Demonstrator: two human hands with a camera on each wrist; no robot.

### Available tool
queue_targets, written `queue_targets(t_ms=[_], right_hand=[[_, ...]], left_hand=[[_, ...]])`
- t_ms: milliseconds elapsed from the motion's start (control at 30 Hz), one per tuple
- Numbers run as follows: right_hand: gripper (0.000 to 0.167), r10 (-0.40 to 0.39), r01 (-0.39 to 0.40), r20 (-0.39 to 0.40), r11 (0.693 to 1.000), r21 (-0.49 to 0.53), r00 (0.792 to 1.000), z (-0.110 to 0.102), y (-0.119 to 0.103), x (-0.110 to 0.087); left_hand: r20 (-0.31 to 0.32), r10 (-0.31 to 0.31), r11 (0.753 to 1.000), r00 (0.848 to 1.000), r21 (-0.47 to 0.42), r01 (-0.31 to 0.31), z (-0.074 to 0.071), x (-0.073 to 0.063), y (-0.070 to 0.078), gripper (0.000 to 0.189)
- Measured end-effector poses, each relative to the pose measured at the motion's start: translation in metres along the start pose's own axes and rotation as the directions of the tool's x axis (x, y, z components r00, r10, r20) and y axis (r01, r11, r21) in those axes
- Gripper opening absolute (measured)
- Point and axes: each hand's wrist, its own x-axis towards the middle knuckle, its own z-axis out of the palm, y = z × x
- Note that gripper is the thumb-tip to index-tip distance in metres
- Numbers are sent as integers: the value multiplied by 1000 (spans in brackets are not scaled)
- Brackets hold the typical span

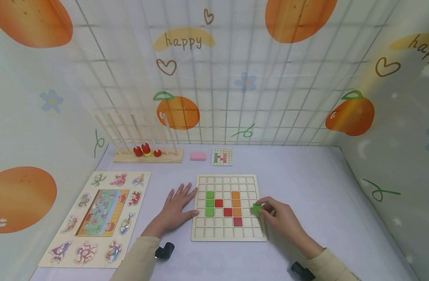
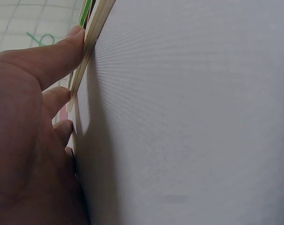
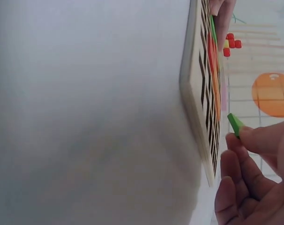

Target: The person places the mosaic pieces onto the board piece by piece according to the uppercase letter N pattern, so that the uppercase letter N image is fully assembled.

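Note:
A square wooden grid board (image 1: 218, 230) lies flat on the table. Three green tiles (image 1: 210, 203) fill part of a column at its left. Right of them, three orange tiles (image 1: 236, 203) form another column, with three red tiles (image 1: 227, 212) stepping down diagonally between and below. My right hand (image 1: 282, 218) pinches a green tile (image 3: 235, 124) between thumb and fingertips, over the board's right edge. Across from it, my left hand (image 1: 174, 210) has its fingers spread, thumb and fingertips at the board's left edge (image 2: 88, 51).
Behind the board lie a small pattern card (image 1: 221, 157) and a pink block (image 1: 198, 156). A wooden peg stand (image 1: 148, 157) with red and yellow beads is at the back left. A sea-animal puzzle board (image 1: 137, 181) lies at the left.

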Motion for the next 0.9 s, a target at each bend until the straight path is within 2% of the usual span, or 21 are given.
queue_targets(t_ms=[333,733,900], right_hand=[[24,-17,15,56,999,42,998,15,-16,-2],[25,-126,121,96,991,58,987,35,-30,-1],[23,-179,175,117,984,43,977,43,-37,2]], left_hand=[[-11,6,1000,1000,-1,-6,1,-1,-1,80],[4,-8,1000,1000,3,8,1,-1,0,81],[-18,4,1000,1000,-3,-4,1,-1,0,80]])
